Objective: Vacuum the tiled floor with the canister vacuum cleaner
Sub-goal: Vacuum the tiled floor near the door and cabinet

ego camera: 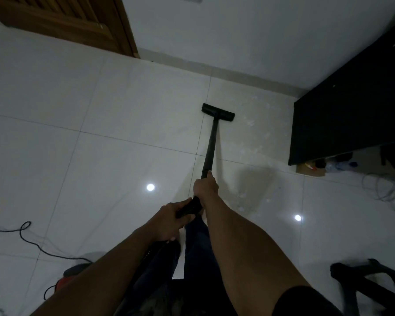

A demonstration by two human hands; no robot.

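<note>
- The glossy white tiled floor (123,133) is laid in large squares with thin grey joints. Two round light reflections sit on its polish, and chalky pale smudges dull the tiles right of centre.
- The flat black rectangular plastic floor nozzle (218,112) lies on the floor just above the frame's centre, across a joint. It is near the skirting of the plain white wall (237,30) but apart from it.
- The slim, straight black wand tube (211,144) slants from the nozzle down to the hands.
- The right grip (205,185), a bare hand, is wrapped round the wand's lower end.
- The left grip (171,217), the other bare hand, is curled round the chunky black handle (189,208) just below.
- What looks like a ribbed black hose (153,252) drops beneath the left grip, beside dark blue trouser legs (196,242).
- The rounded red-and-dark canister body (71,274) sits at lower left, mostly hidden behind the forearm.
- A thin black cord (25,238) loops over the tiles at the left edge.
- A matt black box-shaped cabinet (351,106) fills the right side, with smudged tile between it and the nozzle.
- By the cabinet's lower end are a brown cardboard box (310,172) and a clear plastic bottle (338,166), with pale tangled cables (379,188) below them.
- A black spoked chair base (369,283) occupies the lower right.
- A brown slatted wooden door (66,19) stands at upper left.
</note>
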